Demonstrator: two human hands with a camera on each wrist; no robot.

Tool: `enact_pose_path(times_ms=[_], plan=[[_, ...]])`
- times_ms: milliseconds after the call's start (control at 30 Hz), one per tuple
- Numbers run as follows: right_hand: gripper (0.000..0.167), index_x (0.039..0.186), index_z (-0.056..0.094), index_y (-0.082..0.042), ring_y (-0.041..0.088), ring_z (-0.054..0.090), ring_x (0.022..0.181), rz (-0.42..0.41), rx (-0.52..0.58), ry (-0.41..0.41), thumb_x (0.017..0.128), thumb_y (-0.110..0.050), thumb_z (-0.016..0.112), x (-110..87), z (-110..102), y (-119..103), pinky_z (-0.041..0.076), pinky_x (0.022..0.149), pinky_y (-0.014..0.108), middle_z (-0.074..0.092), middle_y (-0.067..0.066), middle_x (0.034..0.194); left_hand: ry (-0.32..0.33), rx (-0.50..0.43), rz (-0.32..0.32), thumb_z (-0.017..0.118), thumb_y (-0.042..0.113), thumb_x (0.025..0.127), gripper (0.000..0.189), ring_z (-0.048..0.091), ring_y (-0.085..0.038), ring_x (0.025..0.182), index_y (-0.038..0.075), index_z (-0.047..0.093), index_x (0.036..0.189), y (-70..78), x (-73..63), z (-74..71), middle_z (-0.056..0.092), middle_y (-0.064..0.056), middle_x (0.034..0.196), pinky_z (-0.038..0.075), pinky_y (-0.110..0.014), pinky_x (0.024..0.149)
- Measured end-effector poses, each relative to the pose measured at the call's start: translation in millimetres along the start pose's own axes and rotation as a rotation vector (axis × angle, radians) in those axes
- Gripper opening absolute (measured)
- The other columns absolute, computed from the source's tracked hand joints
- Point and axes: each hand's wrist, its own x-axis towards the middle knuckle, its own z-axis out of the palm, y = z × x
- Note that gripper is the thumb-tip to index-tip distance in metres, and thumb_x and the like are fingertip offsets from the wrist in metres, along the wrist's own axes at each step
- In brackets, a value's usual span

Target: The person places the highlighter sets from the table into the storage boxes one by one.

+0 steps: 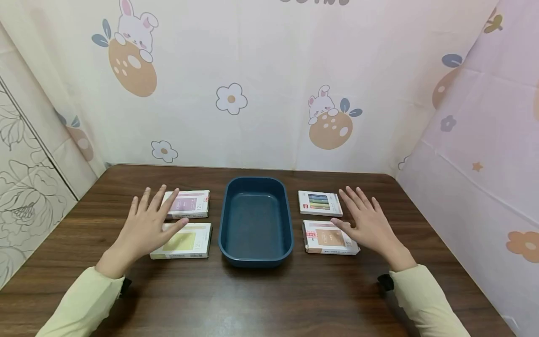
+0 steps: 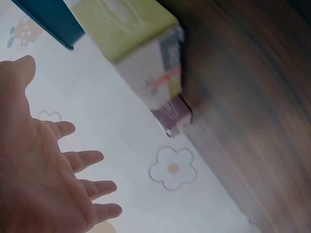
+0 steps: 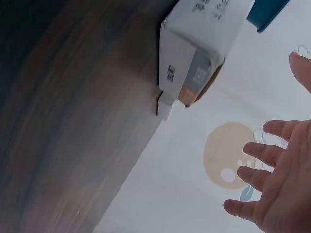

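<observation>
Left hand (image 1: 145,229) and right hand (image 1: 369,227) spread wide, empty, palms (image 2: 41,179) only in wrist views, boxes (image 1: 181,241) left and right of blue tray (image 1: 256,224)

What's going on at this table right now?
A person holds both hands open with fingers spread, and nothing is in either grip. The left hand hovers by the purple-panelled box and the green-panelled box; the right hand hovers by the box with coloured stripes and the orange-panelled box. All four boxes lie flat on the table, two on each side of a blue tray, which has nothing in it.
</observation>
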Motion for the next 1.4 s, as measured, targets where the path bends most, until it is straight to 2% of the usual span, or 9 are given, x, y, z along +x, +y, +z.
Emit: enact_pose_path(times_ms=[333,567,700,1000,1200,1400], plan=[[0.079,0.142,0.032,-0.011,0.035,0.025,0.136,-0.099,-0.045,-0.048,0.082,-0.056,0.055,3.7,8,-14,0.02,0.104,0.06,0.031,0.014,0.147,-0.017,-0.022,0.084,0.042,0.063,0.085,0.076,0.016,-0.044,0.136,0.022,0.022,0.146,22.8,7.0,7.3,0.023,-0.015,0.15,0.011,-0.061,0.106],[0.077,0.141,0.035,-0.011,0.035,0.031,0.133,-0.141,-0.028,-0.11,0.082,-0.056,0.055,2.9,12,-19,0.022,0.104,0.059,0.037,0.014,0.144,0.037,-0.047,0.156,0.048,0.058,0.085,0.07,0.025,-0.041,0.133,0.021,0.031,0.142,39.8,9.8,11.3,0.032,-0.012,0.146,0.019,-0.061,0.103],[0.073,0.14,0.036,-0.011,0.034,0.037,0.13,-0.171,-0.013,-0.128,0.083,-0.053,0.055,1.9,15,-21,0.024,0.103,0.058,0.041,0.014,0.141,0.023,-0.049,0.19,0.047,0.058,0.086,0.07,0.027,-0.04,0.132,0.021,0.031,0.143,47.9,10.7,12.1,0.033,-0.012,0.145,0.022,-0.059,0.104],[0.073,0.139,0.039,-0.013,0.032,0.043,0.126,-0.192,0.022,-0.196,0.083,-0.06,0.05,-2.0,18,-23,0.03,0.101,0.055,0.046,0.012,0.137,-0.046,-0.096,0.19,0.038,0.064,0.086,0.069,0.028,-0.037,0.133,0.028,0.027,0.144,59.6,12.8,14.9,0.031,-0.008,0.148,0.025,-0.058,0.103],[0.072,0.138,0.04,-0.016,0.031,0.045,0.123,-0.206,0.061,-0.22,0.082,-0.06,0.052,-3.2,19,-23,0.035,0.098,0.054,0.047,0.011,0.136,-0.054,-0.13,0.22,0.036,0.063,0.088,0.067,0.03,-0.033,0.133,0.026,0.029,0.143,65.1,14.3,17.4,0.033,-0.006,0.147,0.025,-0.054,0.105],[0.081,0.141,0.036,-0.02,0.029,0.046,0.122,-0.205,0.074,-0.283,0.078,-0.068,0.051,-4.3,19,-23,0.036,0.097,0.053,0.045,0.009,0.137,-0.061,-0.145,0.237,0.036,0.062,0.088,0.065,0.033,-0.033,0.132,0.025,0.032,0.142,68.8,15.7,19.3,0.035,-0.005,0.145,0.028,-0.053,0.104]])
